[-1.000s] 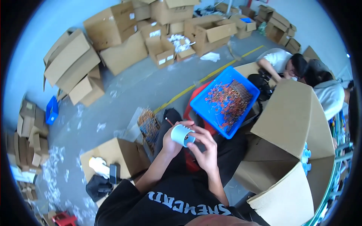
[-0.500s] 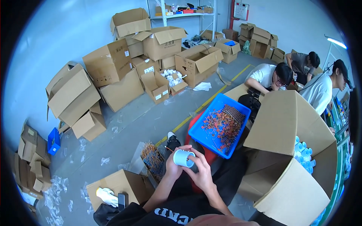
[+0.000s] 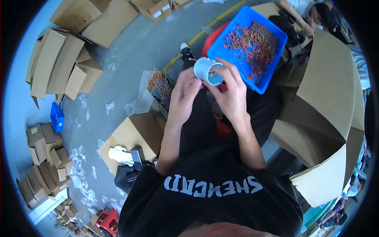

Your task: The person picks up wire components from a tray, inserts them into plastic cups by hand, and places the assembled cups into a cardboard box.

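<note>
A light blue plastic cup-shaped housing (image 3: 201, 68) lies tilted on its side between my hands, its open end toward the right. My left hand (image 3: 183, 93) is closed round its left and lower side. My right hand (image 3: 232, 91) pinches the rim, with fingertips inside the opening and the thumb beneath. Small dark metal parts show inside, partly hidden by those fingers. A short orange-brown wire (image 3: 192, 59) sticks out past the left end. Just beyond my right hand, a blue tray (image 3: 221, 50) holds many small red-orange parts with wire leads.
At left, a carton of bundled wires (image 3: 160, 85) stands near my leg. A closed carton (image 3: 136, 126) carries a white glove (image 3: 121, 155) and a dark phone-like object (image 3: 136, 158). A large open carton (image 3: 327, 79) stands at right. Plastic scraps litter the floor; a person (image 3: 316, 15) sits beyond.
My view has tilted down toward my body, so hands and tray appear higher. The housing stays between both hands, with my right fingers still in its opening.
</note>
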`<state>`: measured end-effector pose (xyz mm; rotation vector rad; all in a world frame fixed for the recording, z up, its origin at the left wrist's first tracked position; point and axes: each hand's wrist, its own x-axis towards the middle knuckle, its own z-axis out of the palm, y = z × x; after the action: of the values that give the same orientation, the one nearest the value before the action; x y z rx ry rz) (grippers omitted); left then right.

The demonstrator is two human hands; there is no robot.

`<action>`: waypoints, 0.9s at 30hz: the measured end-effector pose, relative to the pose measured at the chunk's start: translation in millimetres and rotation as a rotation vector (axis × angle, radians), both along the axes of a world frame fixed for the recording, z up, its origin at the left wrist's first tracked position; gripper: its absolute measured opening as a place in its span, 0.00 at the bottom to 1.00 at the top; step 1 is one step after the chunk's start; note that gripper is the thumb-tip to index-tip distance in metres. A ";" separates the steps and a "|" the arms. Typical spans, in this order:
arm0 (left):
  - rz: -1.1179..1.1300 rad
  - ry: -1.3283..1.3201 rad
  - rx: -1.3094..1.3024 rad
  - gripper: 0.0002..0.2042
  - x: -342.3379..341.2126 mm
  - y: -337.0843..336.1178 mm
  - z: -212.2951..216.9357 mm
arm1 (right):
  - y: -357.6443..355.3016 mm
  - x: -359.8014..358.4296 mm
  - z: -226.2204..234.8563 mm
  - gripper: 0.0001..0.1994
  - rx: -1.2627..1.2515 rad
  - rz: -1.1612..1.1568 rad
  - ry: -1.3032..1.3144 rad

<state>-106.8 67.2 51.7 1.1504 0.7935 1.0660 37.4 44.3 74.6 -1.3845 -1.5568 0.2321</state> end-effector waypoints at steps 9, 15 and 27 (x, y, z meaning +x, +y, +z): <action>0.140 0.326 0.209 0.24 38.3 -14.8 1.4 | -23.8 9.0 -11.7 0.22 0.033 0.018 -0.035; 0.115 0.268 0.143 0.25 54.0 -15.8 5.8 | -28.1 19.9 -12.6 0.24 0.024 -0.010 0.191; 0.014 0.130 0.000 0.27 51.8 -8.0 2.3 | -23.0 32.6 -16.2 0.30 -0.108 0.089 0.188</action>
<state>-55.1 59.2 54.0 1.2249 0.9038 1.0100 70.0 21.3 58.4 -1.3365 -1.4681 0.4925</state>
